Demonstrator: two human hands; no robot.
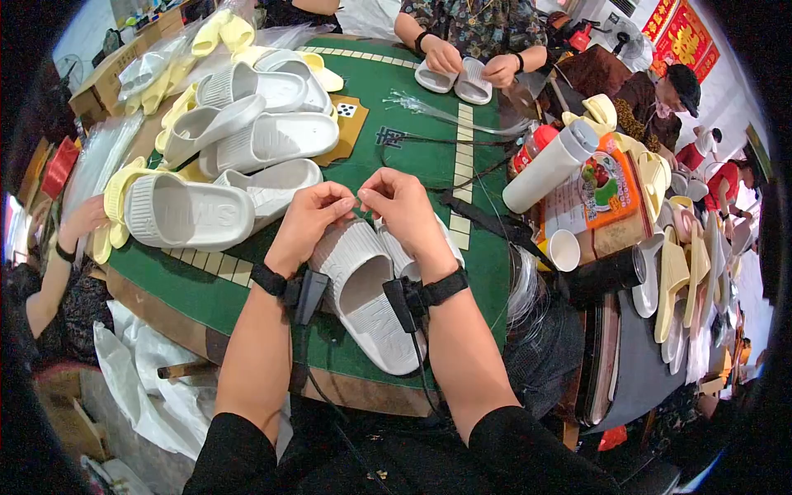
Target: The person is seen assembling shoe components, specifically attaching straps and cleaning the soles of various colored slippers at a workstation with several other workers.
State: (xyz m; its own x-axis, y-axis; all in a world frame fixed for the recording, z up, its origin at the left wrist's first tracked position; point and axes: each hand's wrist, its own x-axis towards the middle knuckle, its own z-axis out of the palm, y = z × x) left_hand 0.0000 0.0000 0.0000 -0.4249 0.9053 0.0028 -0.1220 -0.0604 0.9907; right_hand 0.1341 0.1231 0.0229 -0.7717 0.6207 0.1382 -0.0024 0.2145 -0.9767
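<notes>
A pair of light grey ribbed slippers lies on the green tabletop before me: the front slipper [381, 326] has its heel toward me, and its mate is largely covered by my right hand. Above the slippers' toe ends, my left hand [312, 221] is closed, thumb and fingertips pinched together. Facing it, my right hand [403, 213] is pinched too, its fingertips almost meeting the left ones. Whatever lies between the fingertips is too small to make out. Both wrists wear black straps with small devices and cables.
Grey slippers [190, 213] and yellow ones are heaped at left, where another person's hand [85, 221] reaches in. Across the table, a person handles grey slippers [473, 81]. Clear plastic strands [462, 115], a white bottle [551, 167], a paper cup [563, 250] and a black cylinder [606, 276] stand or lie rightward.
</notes>
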